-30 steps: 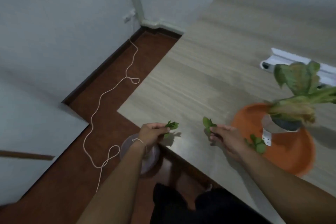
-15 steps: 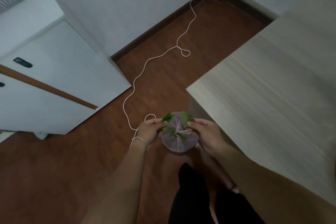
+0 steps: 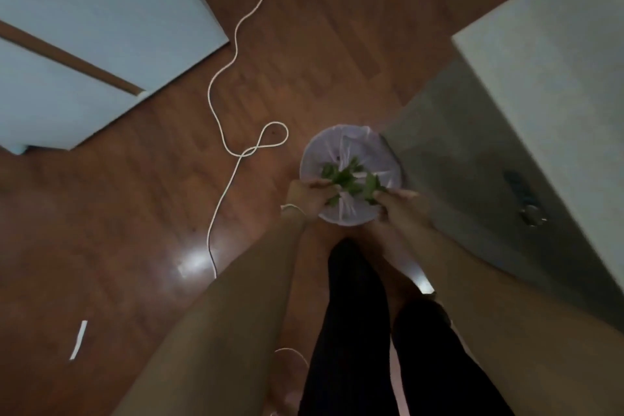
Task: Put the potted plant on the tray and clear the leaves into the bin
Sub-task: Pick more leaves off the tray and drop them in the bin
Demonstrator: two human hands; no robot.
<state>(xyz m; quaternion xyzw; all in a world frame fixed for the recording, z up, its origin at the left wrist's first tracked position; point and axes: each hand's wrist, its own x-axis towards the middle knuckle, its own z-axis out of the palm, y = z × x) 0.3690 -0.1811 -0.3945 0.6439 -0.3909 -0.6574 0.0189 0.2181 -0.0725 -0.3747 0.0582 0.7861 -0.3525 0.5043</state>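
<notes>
A round bin [image 3: 351, 137] with a pale liner stands on the floor by the table's corner. Both my hands are over its near half. My left hand [image 3: 308, 195] pinches a bunch of green leaves [image 3: 339, 179] above the opening. My right hand [image 3: 400, 202] grips another green leaf [image 3: 371, 188] just to the right of that bunch. The leaves from both hands nearly meet over the middle of the bin. The potted plant and the tray are out of view.
The light wooden table [image 3: 557, 61] fills the right side, its edge close to the bin. A white cord [image 3: 233, 54] loops across the brown floor left of the bin. A white cabinet [image 3: 101, 27] stands at upper left. My legs in black trousers [image 3: 354, 314] are below the bin.
My hands carried the leaves from the table's edge down to the bin and now hold them lower over its opening. The view has tilted down, so the plant and tray have left the frame.
</notes>
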